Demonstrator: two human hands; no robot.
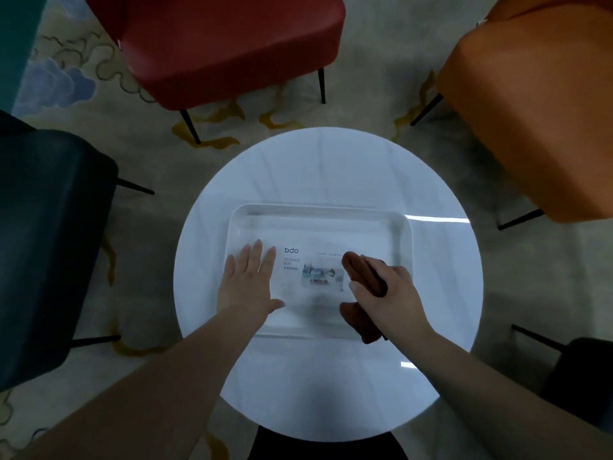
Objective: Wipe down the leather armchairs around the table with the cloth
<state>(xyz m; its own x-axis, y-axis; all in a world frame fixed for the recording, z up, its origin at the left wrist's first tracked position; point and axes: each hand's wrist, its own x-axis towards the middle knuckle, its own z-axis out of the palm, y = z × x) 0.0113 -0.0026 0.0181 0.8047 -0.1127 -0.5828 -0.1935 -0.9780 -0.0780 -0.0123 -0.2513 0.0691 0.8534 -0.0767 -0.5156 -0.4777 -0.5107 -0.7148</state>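
Note:
A brown cloth point(360, 272) is gripped by my right hand point(389, 295) over the right side of a clear storage box point(320, 212) on the round white table point(325, 161). Part of the cloth hangs below the hand. My left hand point(247, 277) lies flat with straight fingers on the left part of the box. Around the table stand a red leather armchair point(225, 44) at the far side, an orange armchair point(537, 111) at the right and a dark green armchair point(49, 234) at the left.
A fourth dark chair point(583, 376) shows at the lower right edge. A patterned beige carpet point(368, 88) lies under everything. The chairs' thin black legs point(190, 127) splay outward toward the table. A teal surface point(16, 34) fills the top left corner.

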